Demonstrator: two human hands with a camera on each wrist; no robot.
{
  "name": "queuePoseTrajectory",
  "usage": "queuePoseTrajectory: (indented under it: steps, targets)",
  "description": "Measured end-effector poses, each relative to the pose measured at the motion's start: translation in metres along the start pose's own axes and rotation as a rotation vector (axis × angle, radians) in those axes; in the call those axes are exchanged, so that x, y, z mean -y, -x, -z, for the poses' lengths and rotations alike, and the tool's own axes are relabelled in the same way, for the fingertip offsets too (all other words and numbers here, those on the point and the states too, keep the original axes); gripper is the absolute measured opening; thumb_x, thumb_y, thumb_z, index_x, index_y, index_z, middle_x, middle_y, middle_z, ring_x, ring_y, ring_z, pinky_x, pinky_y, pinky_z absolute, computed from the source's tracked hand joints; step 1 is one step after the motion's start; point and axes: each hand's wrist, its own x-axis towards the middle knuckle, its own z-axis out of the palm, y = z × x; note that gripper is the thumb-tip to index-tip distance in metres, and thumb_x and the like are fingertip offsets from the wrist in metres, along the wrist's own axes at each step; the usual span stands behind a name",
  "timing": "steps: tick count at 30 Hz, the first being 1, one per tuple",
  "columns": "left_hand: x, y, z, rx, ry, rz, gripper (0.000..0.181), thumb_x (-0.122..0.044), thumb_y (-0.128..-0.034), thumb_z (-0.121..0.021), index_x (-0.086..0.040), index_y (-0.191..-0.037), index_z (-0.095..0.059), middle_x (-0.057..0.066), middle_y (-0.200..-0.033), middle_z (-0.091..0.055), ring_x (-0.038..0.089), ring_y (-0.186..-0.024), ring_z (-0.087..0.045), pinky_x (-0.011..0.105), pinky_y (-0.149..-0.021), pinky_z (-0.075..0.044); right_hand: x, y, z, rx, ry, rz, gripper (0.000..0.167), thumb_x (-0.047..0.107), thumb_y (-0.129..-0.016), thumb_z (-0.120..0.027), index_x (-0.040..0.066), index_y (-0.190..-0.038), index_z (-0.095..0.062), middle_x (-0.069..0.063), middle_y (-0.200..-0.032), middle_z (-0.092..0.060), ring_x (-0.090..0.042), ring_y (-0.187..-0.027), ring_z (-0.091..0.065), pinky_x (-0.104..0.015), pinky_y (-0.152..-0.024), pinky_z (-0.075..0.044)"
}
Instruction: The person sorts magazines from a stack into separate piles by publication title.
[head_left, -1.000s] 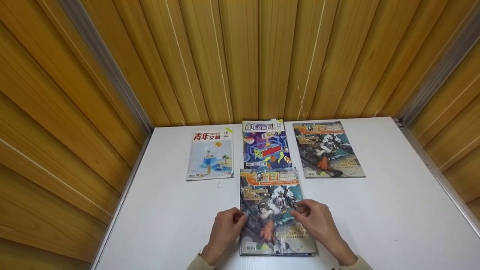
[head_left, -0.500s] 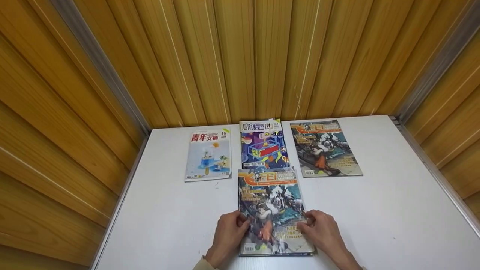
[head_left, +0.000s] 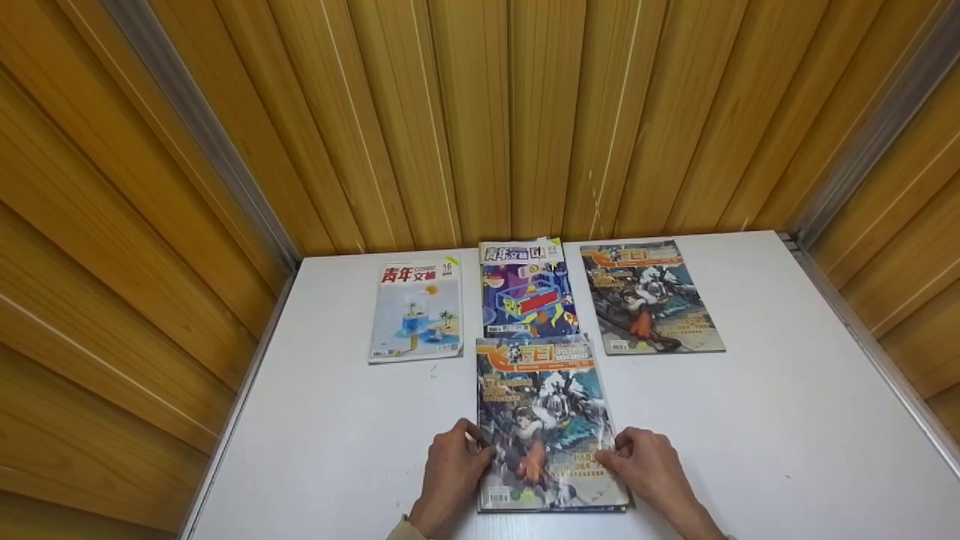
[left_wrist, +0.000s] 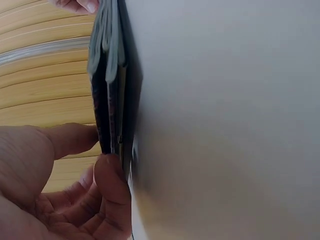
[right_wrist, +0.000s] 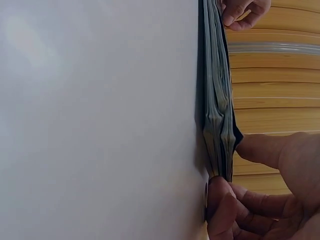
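A stack of magazines (head_left: 544,420) lies at the front middle of the table, its top cover showing a figure and an orange title band. My left hand (head_left: 452,469) pinches the stack's left edge, thumb on top. On the right edge, my right hand (head_left: 651,466) pinches likewise. The left wrist view shows the left hand (left_wrist: 75,185) with fingertips against the side of the layered magazines (left_wrist: 111,65). Seen from the right wrist, the page edges (right_wrist: 216,90) fan slightly between the thumb and curled fingers of the right hand (right_wrist: 272,185).
Behind the stack, a purple magazine (head_left: 529,296) lies on others, close to the stack's top edge. A pale blue magazine (head_left: 417,319) is at the back left, and one with the same cover as the stack (head_left: 652,300) at the back right. Wood-patterned panels (head_left: 465,120) surround the white table (head_left: 322,435).
My right hand has moved down and outward from over the cover to the stack's right edge. My left hand has shifted slightly down along the left edge. The head view has shifted a little.
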Motion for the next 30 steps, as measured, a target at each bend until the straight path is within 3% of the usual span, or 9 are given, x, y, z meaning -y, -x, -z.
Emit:
queuePoseTrajectory:
  steps: [9, 16, 22, 30]
  targets:
    - [0.000, 0.003, -0.003, -0.014, 0.008, 0.076, 0.023, -0.014, -0.0829, -0.089, -0.006, -0.095, -0.071, 0.000, -0.071, -0.067, 0.012, -0.062, -0.056, 0.025, -0.056, -0.039, 0.000, 0.001, -0.004, -0.008, 0.005, -0.003, 0.027, 0.022, -0.086, -0.089, 0.000, -0.089, -0.075, -0.003, -0.070, -0.066, -0.014, -0.063, -0.056, -0.025, -0.058, -0.040]
    - [0.000, 0.002, -0.001, 0.030, 0.059, 0.063, 0.016, -0.014, -0.0848, -0.087, -0.006, -0.085, -0.072, 0.000, -0.068, -0.063, 0.013, -0.062, -0.055, 0.025, -0.055, -0.039, 0.001, -0.002, 0.000, 0.017, 0.000, -0.038, 0.025, 0.022, -0.088, -0.087, 0.000, -0.090, -0.074, -0.003, -0.072, -0.066, -0.014, -0.064, -0.056, -0.024, -0.058, -0.040]
    - [0.015, -0.004, -0.012, 0.011, 0.046, 0.034, 0.017, -0.018, -0.0870, -0.085, -0.009, -0.084, -0.071, -0.003, -0.068, -0.060, 0.011, -0.061, -0.051, 0.025, -0.053, -0.038, 0.002, -0.003, 0.001, 0.006, -0.001, -0.022, 0.026, 0.023, -0.087, -0.088, 0.000, -0.089, -0.074, -0.003, -0.072, -0.065, -0.015, -0.063, -0.055, -0.026, -0.058, -0.040]
    - [-0.002, 0.005, -0.001, 0.060, 0.070, 0.081, 0.016, -0.012, -0.0860, -0.086, -0.006, -0.086, -0.072, -0.001, -0.071, -0.063, 0.013, -0.065, -0.054, 0.025, -0.057, -0.040, 0.002, -0.001, 0.001, -0.005, -0.012, -0.015, 0.024, 0.019, -0.086, -0.089, 0.002, -0.085, -0.072, -0.003, -0.069, -0.062, -0.014, -0.060, -0.052, -0.025, -0.055, -0.037]
